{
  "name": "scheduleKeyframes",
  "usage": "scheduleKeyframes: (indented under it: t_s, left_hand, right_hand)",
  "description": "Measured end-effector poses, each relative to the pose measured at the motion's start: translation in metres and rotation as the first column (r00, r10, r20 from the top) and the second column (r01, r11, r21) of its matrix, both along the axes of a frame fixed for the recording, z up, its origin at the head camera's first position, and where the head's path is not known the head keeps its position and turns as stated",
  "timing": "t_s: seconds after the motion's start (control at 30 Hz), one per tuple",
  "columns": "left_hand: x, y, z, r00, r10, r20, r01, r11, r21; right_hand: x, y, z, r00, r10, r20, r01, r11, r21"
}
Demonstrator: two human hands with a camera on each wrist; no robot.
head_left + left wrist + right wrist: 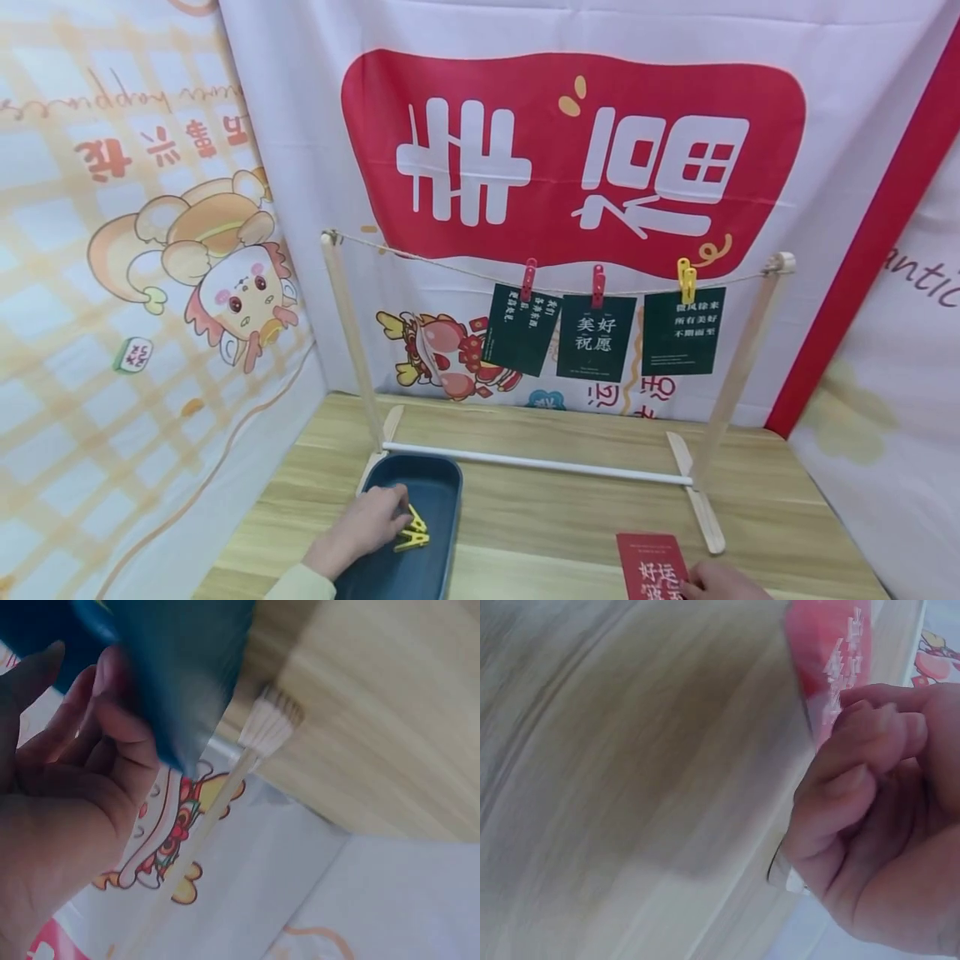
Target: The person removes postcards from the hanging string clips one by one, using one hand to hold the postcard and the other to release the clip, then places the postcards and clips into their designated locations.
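The right hand pinches a red card toward the counter's right edge; the left hand, by yellow clips, grips unclearly; only the head view shows green cards.

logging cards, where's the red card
In the head view, the red card is bottom right, in the right grip, left of the stand's right foot.

White cloth behind the far edge of the tabletop, red panel on it (white characters sideways), checked cartoon cloth along the left edge
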State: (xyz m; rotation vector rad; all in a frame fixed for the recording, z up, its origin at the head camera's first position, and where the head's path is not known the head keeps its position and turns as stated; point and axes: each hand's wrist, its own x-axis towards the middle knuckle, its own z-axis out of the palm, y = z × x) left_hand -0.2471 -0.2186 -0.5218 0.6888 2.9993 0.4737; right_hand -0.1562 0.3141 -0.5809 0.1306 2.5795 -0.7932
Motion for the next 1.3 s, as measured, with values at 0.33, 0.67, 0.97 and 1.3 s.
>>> scheduleKeyframes:
  t_s: [0.33, 0.67, 0.97, 1.3]
  left_hand:
    - [-0.021, 0.02, 0.037, 0.951, 0.062, -0.303, 0.013, 0.97, 0.241]
    - [-0.033, 0.046, 0.067, 0.9, 0.039, -0.434, 0.143, 0.915, 0.378]
    - [-0.041, 0.059, 0.083, 0.87, 0.012, -0.493, 0.21, 0.895, 0.393]
    - [-0.045, 0.06, 0.119, 0.823, -0.007, -0.568, 0.253, 0.9, 0.355]
  right_hand:
    - [-0.015, -0.001, 0.036, 0.993, -0.015, -0.116, -0.013, 0.973, -0.233]
    - [-0.027, -0.021, 0.063, 0.864, -0.012, -0.504, -0.147, 0.95, -0.275]
    - [-0.041, -0.039, 0.086, 0.886, -0.032, -0.463, -0.173, 0.904, -0.392]
    - [-0.063, -0.061, 0.141, 0.785, 0.024, -0.619, -0.287, 0.9, -0.328]
